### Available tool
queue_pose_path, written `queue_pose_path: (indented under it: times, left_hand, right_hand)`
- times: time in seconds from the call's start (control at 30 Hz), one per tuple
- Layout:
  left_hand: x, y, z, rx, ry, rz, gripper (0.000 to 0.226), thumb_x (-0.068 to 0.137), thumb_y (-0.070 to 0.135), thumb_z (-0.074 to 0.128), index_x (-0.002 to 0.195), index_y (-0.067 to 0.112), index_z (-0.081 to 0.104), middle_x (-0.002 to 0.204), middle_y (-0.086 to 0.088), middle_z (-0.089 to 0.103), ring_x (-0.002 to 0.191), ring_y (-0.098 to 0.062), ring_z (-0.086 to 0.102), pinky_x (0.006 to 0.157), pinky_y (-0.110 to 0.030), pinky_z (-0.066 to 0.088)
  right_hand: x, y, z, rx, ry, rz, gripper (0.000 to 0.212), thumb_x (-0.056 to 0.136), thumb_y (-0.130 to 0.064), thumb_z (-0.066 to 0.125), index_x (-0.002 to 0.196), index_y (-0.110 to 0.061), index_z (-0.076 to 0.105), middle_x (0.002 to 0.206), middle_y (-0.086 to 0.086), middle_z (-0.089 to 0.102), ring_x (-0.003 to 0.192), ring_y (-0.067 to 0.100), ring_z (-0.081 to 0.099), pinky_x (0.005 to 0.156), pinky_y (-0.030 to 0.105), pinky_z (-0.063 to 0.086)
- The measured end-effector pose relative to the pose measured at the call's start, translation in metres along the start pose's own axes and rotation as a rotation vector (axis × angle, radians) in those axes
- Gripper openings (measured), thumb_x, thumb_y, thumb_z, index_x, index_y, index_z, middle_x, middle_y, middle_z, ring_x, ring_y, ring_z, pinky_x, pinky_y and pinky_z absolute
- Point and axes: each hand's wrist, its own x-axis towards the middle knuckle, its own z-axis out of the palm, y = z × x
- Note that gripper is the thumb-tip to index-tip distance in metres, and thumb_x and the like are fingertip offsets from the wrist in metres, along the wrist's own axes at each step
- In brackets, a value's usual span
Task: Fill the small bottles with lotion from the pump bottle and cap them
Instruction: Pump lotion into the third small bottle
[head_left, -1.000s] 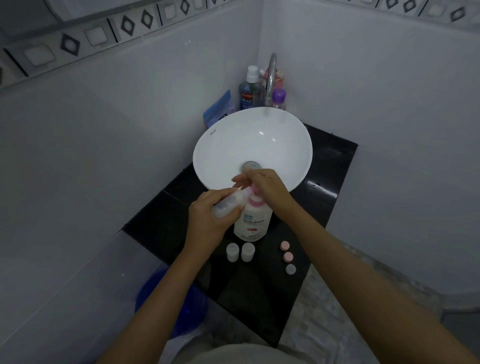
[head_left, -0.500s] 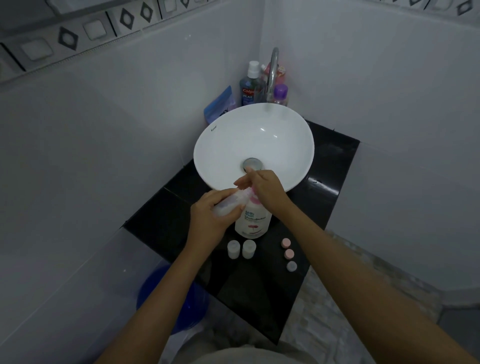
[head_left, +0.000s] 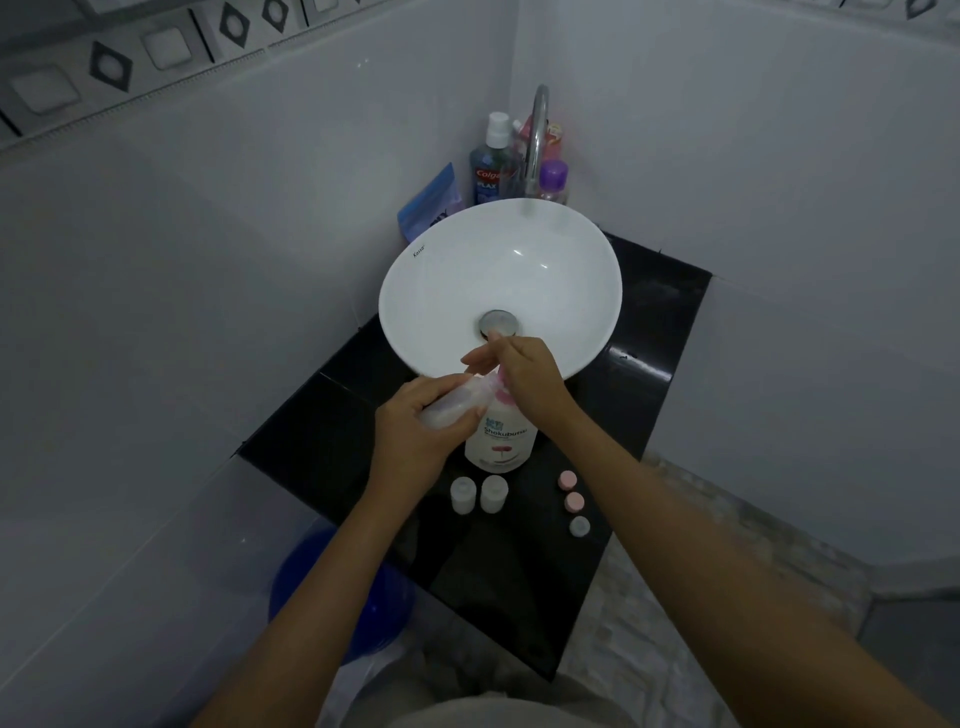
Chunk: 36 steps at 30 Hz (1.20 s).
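- Three small bottles are in play: one clear bottle (head_left: 451, 408) is wrapped in the left hand (head_left: 415, 441) and tilted with its mouth toward the pump spout, while two open bottles (head_left: 478, 493) stand side by side on the black tabletop (head_left: 322, 441), just in front of the pump bottle (head_left: 501, 439).
- The right hand (head_left: 524, 376) rests on top of the pump head, palm down and fingers loosely spread; it presses on the head, not gripping it.
- Three loose caps (head_left: 573, 502) lie in a short row on the tabletop to the right of the pump bottle, two pink and one pale, none on a bottle yet.
- Where spout meets bottle mouth is hidden by both hands, so I cannot tell whether they line up.
- Likely risk: a misaligned mouth would send lotion over the left fingers or down the pump bottle's front.
- A hard press could tip the pump bottle, which stands close to the white basin (head_left: 415, 291), or knock the two standing bottles nearby.
- The held bottle is tilted, so lotion may run back out if it fills too far.
- The caps sit near the tabletop's front edge; a stray forearm could sweep them to the floor.
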Motion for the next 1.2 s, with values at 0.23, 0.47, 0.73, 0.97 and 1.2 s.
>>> queue_pose_path:
  times: [0.23, 0.47, 0.73, 0.97, 1.2]
  left_hand:
    - [0.002, 0.007, -0.002, -0.007, 0.013, 0.053, 0.038, 0.075, 0.013, 0.078, 0.111, 0.011, 0.069, 0.109, -0.004, 0.070, 0.104, -0.012, 0.065, 0.090, -0.032, 0.054]
    - [0.000, 0.002, 0.001, -0.018, 0.007, 0.024, 0.037, 0.074, 0.010, 0.078, 0.111, 0.010, 0.069, 0.109, -0.006, 0.069, 0.104, -0.015, 0.064, 0.090, -0.035, 0.054]
    - [0.001, 0.006, -0.002, -0.061, -0.006, 0.009, 0.039, 0.075, 0.008, 0.077, 0.113, 0.007, 0.068, 0.110, -0.008, 0.068, 0.104, -0.015, 0.065, 0.089, -0.029, 0.054]
    - [0.002, 0.004, -0.002, -0.028, -0.018, 0.008, 0.039, 0.075, 0.010, 0.076, 0.114, 0.007, 0.068, 0.110, -0.008, 0.068, 0.104, -0.016, 0.064, 0.090, -0.034, 0.054]
    - [0.001, 0.009, -0.002, -0.058, -0.019, -0.015, 0.037, 0.075, 0.007, 0.076, 0.111, 0.007, 0.068, 0.108, -0.006, 0.070, 0.102, -0.011, 0.065, 0.089, -0.029, 0.055]
  right_hand:
    - [0.001, -0.015, -0.010, 0.018, -0.079, -0.083, 0.040, 0.098, -0.024, 0.040, 0.091, -0.003, 0.073, 0.081, 0.009, 0.071, 0.079, 0.011, 0.064, 0.078, 0.021, 0.050]
    - [0.000, -0.003, -0.003, -0.014, 0.001, -0.084, 0.043, 0.100, -0.021, 0.036, 0.092, 0.000, 0.072, 0.082, 0.009, 0.070, 0.079, 0.008, 0.060, 0.077, 0.014, 0.046]
    - [0.001, -0.013, -0.011, 0.000, -0.092, -0.079, 0.042, 0.100, -0.024, 0.037, 0.092, -0.002, 0.072, 0.084, 0.013, 0.070, 0.081, 0.016, 0.063, 0.083, 0.028, 0.049]
    - [0.002, -0.001, -0.003, 0.020, 0.004, -0.080, 0.044, 0.100, -0.021, 0.036, 0.090, 0.003, 0.071, 0.081, 0.014, 0.070, 0.074, 0.007, 0.061, 0.076, 0.018, 0.048]
    - [0.000, -0.006, -0.005, 0.039, -0.018, -0.054, 0.039, 0.098, -0.021, 0.042, 0.087, 0.001, 0.072, 0.077, 0.010, 0.069, 0.071, 0.008, 0.063, 0.072, 0.019, 0.049]
